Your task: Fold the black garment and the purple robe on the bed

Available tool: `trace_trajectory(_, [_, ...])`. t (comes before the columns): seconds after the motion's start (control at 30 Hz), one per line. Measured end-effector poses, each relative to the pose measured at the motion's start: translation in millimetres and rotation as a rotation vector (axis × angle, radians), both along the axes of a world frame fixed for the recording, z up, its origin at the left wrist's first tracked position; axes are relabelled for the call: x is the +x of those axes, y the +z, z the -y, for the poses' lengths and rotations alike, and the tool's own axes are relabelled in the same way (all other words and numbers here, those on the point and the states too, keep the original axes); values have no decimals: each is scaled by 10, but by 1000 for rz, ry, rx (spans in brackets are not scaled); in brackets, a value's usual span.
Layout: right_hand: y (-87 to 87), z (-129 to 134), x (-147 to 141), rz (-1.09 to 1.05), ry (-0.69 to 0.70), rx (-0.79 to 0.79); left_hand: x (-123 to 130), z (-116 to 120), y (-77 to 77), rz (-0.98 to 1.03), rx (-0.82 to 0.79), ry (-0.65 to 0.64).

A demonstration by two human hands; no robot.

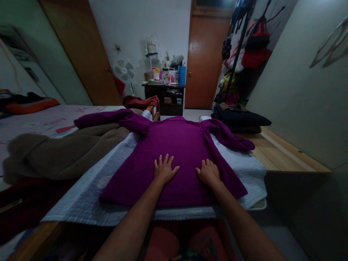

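Observation:
A purple long-sleeved top (179, 145) lies spread out on a light quilted cover (89, 203), its neckline facing away from me. One sleeve stretches left over a grey-brown fleecy garment; the other bends out to the right. My left hand (164, 170) rests flat on the cloth left of the middle, fingers spread. To the right, my right hand (208, 172) lies palm down on the same top, its fingers somewhat bent and apart. Neither hand grasps anything.
The grey-brown fleecy garment (65, 152) lies on the bed at left, near a dark red cloth (32, 197). Folded dark clothes (241, 119) sit on a wooden board (282, 154) at right. Farther back stand a fan (124, 70), a dark cabinet (164, 99) and a door (205, 61).

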State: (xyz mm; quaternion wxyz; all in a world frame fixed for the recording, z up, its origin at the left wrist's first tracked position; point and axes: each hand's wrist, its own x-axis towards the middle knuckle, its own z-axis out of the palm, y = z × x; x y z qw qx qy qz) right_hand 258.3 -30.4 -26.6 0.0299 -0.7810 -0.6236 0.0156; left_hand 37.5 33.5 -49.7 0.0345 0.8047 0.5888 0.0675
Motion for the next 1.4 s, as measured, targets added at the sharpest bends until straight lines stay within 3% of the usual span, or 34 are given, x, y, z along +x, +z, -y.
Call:
trace_trajectory(0.13, [28, 0, -65, -39, 76, 34, 70, 5, 28, -9, 5, -16])
trace_trajectory(0.27, [-74, -45, -147, -97, 186, 32, 254, 67, 59, 32, 6, -217])
trace_trajectory(0.33, [-121, -38, -153, -114, 191, 24, 344, 118, 50, 55, -19, -272])
trace_trajectory(0.43, [-126, 17, -106, -103, 123, 14, 414, 182, 15, 58, -36, -254])
trace_trajectory(0.57, [8, 120, 17, -78, 39, -2, 417, 205, -18, 42, -15, -248])
trace_trajectory(0.73, [315, 192, 220, -133, 56, -58, 422, 205, -38, 30, 6, -234])
trace_trajectory(0.87, [480, 163, 408, -205, 160, 152, 439, 214, -27, 17, -19, -233])
trace_trajectory(0.97, [498, 114, 545, -138, 128, 275, 508, 207, 28, 11, -72, -217])
trace_trajectory(1.17, [407, 65, 731, -75, -117, 160, 883, 182, 171, 65, -10, -316])
trace_trajectory(1.4, [430, -52, 1055, -333, -25, 248, 1132, 232, 7, 55, -28, -413])
